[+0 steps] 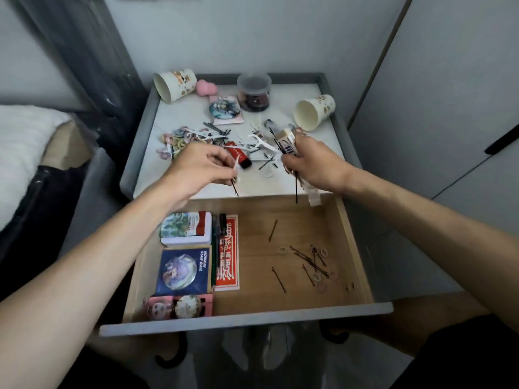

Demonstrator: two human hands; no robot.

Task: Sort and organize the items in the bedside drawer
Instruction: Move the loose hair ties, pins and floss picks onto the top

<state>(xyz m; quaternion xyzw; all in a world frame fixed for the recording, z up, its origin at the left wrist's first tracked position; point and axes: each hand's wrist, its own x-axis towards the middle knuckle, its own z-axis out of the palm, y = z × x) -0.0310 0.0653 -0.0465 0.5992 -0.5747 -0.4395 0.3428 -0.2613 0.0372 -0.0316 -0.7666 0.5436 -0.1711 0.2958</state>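
Note:
The wooden drawer (354, 242) is pulled open below the bedside tabletop (179, 108). In its left part lie a tin (186, 228), a blue badge card (184, 269), a red booklet (231, 254) and a pink card (179, 306). Loose bobby pins (309, 259) and small hair ties lie at its right. My left hand (196, 167) pinches a floss pick and a bobby pin over the tabletop's front edge. My right hand (311, 164) grips a bundle of bobby pins and a small white tube (286, 138).
On the tabletop lie two tipped paper cups (175, 85) (314, 112), a pink sponge (205, 87), a clear jar of hair ties (254, 92), a round badge (223, 109), a red tube (238, 154) and scattered floss picks, pins and hair ties. A bed is at left, a wardrobe at right.

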